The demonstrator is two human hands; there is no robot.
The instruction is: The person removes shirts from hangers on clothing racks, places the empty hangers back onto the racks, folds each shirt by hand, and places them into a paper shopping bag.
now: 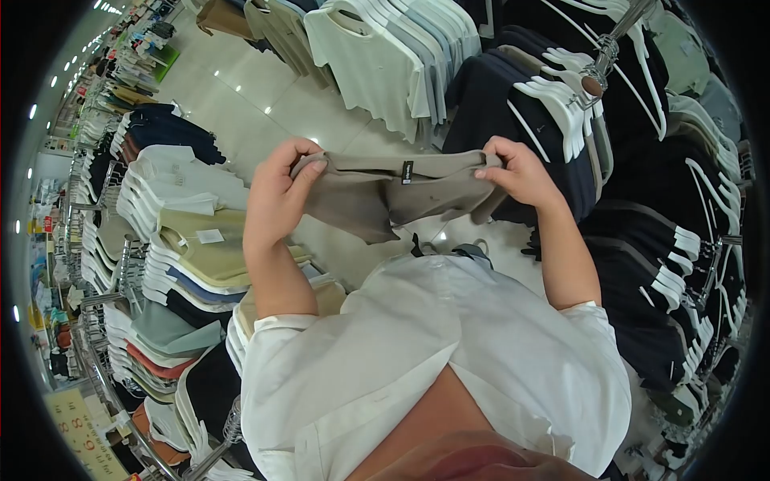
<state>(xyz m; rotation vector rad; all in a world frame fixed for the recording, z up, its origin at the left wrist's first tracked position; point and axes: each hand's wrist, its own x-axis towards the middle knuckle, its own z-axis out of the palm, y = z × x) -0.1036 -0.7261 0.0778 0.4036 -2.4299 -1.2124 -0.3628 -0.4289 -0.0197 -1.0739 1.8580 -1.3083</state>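
Observation:
A pair of taupe pants [353, 188] is stretched out in front of my chest, held up by its waistband. My left hand [277, 188] pinches one end of the waistband, thumb over the front. At the other end, my right hand [520, 171] grips the waistband between thumb and fingers. A small black label [407, 172] shows at the middle of the waist. The two legs hang down and away from me, so their full length cannot be made out.
Racks of folded-over and hanging clothes stand on both sides: pale shirts [180, 180] at left, dark garments [513, 104] on white hangers at right. Light tops [369, 60] hang ahead over the tiled floor [241, 88]. A yellow price sign [87, 437] is at lower left.

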